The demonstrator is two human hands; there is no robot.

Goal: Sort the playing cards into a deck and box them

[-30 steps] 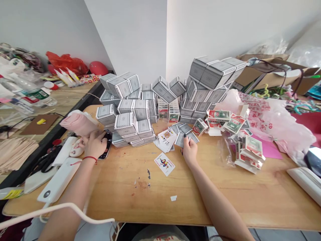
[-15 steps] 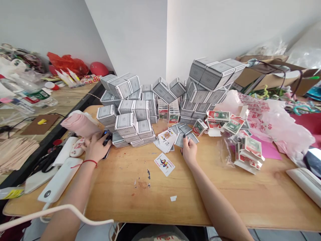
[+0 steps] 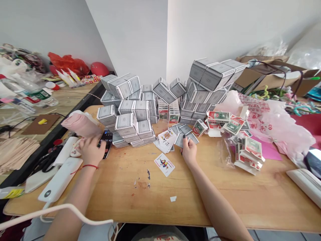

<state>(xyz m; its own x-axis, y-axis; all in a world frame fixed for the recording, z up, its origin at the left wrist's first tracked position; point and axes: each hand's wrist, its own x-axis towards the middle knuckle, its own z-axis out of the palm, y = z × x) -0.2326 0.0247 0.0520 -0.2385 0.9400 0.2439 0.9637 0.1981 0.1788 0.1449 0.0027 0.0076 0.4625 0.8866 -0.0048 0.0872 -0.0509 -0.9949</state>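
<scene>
My left hand (image 3: 91, 150), fingers loosely apart, rests at the left edge of a phone (image 3: 106, 144). The phone lies on the table with its dark screen lit with digits. At the table's middle, my right hand (image 3: 190, 151) pinches grey-backed playing cards (image 3: 192, 138), its thumb on top. To the left of it lies a loose fan of face-up cards (image 3: 166, 140). A joker card (image 3: 164, 164) lies face up nearer to me. Behind stand stacked blocks folded from cards (image 3: 134, 110), with a taller stack (image 3: 210, 77) at the right.
Green and red card boxes (image 3: 252, 149) lie at the right, beside a pink-white plastic bag (image 3: 283, 124). At the left are a rolled pink cloth (image 3: 79, 124), a white power bank (image 3: 60, 179) and a pale cable (image 3: 75, 208). A paper scrap (image 3: 173, 198) lies near the front.
My left hand has drawn back slightly to the left, uncovering more of the phone's screen. My right hand and the cards stay in place.
</scene>
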